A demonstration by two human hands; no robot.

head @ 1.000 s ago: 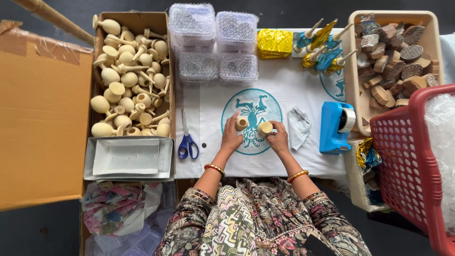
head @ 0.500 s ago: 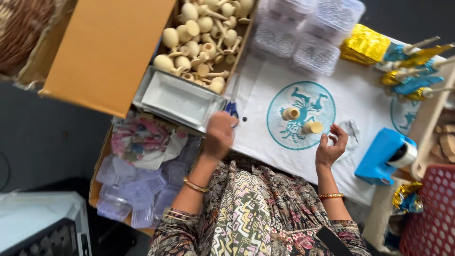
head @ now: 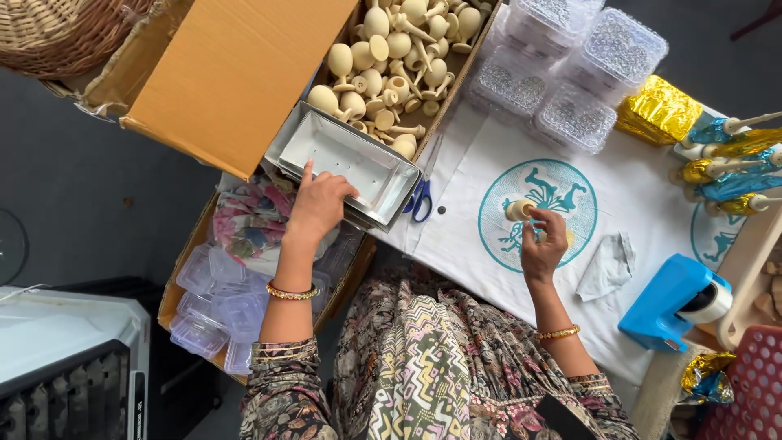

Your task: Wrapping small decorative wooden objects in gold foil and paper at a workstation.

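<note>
Head view: the left hand (head: 319, 205) lies fingers spread on the grey tray (head: 346, 159) at the edge of the cardboard box (head: 236, 73). The right hand (head: 544, 244) pinches a small wooden piece (head: 518, 209) on the white cloth (head: 489, 163), blue scissors (head: 422, 195) between them.

A dark grey, smooth floor (head: 90, 204) fills the left side under even, soft light. A white cloth with teal round prints covers the bench (head: 481, 236). A white appliance with a dark slatted grille (head: 65, 367) stands at lower left.
</note>
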